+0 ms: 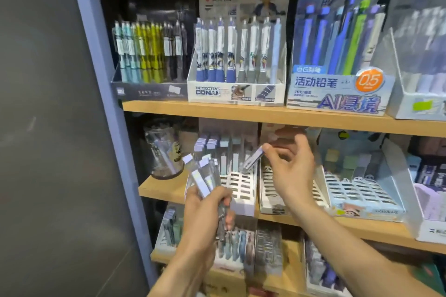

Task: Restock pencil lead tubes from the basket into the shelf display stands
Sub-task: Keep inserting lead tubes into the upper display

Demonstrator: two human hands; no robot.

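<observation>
My left hand (207, 210) grips a fanned bunch of several clear pencil lead tubes (205, 173) with pale purple and yellow caps, held in front of the middle shelf. My right hand (289, 166) pinches one lead tube (252, 160) by its upper end, tilted, its lower end over the slotted white display stand (237, 183). That stand holds a few upright tubes (212, 144) in its back rows; the front slots are empty. The basket is not in view.
A second slotted stand (270, 188) and a panda-print one (362, 190) sit to the right. A clear jar (164, 149) stands at the left. Pen display boxes (236, 55) fill the upper shelf; more stands (241, 246) sit on the lower shelf. A blue shelf post (108, 94) borders the left.
</observation>
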